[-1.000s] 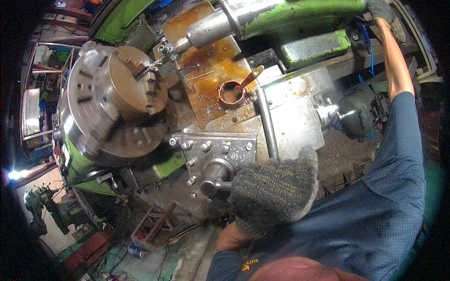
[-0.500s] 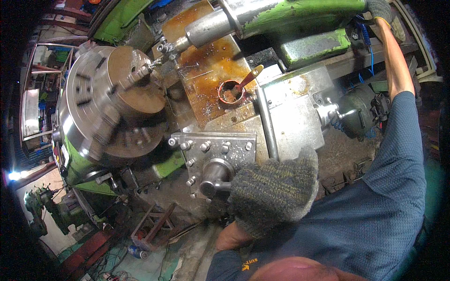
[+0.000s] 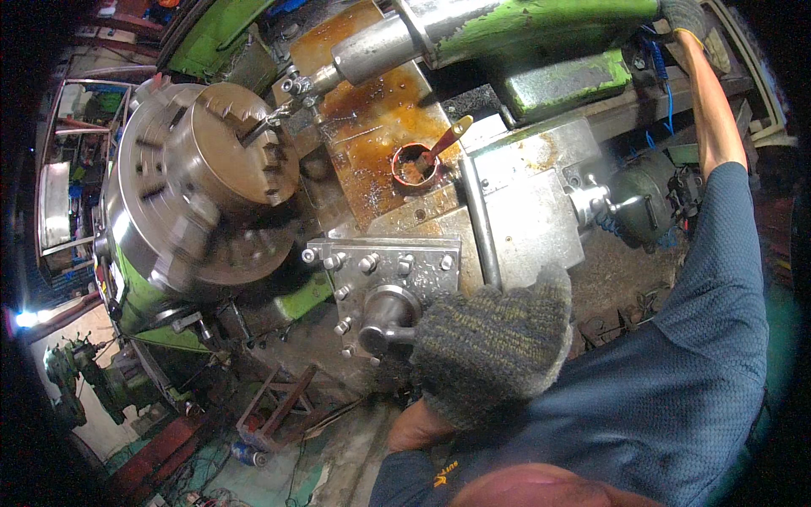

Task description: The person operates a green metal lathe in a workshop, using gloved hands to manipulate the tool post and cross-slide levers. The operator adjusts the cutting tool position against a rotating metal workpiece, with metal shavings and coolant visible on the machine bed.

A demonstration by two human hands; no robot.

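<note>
Grey knitted wool covers my left hand [image 3: 494,342], fingers closed round the handle of the carriage handwheel [image 3: 387,317] at the lathe's front, steadying the feed. My right hand [image 3: 683,15], also gloved, reaches far up to the green tailstock [image 3: 541,25]; whether it grips, I cannot tell. The big steel chuck [image 3: 198,190] looks blurred, seemingly spinning, a cutting tool [image 3: 291,97] at its face. A red cup [image 3: 414,165] with a brush sits nearby on the oily carriage.

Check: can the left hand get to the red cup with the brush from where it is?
Probably yes. The left hand grips the handle on the carriage; the red cup stands just beyond on the oily tray, nothing between.
</note>
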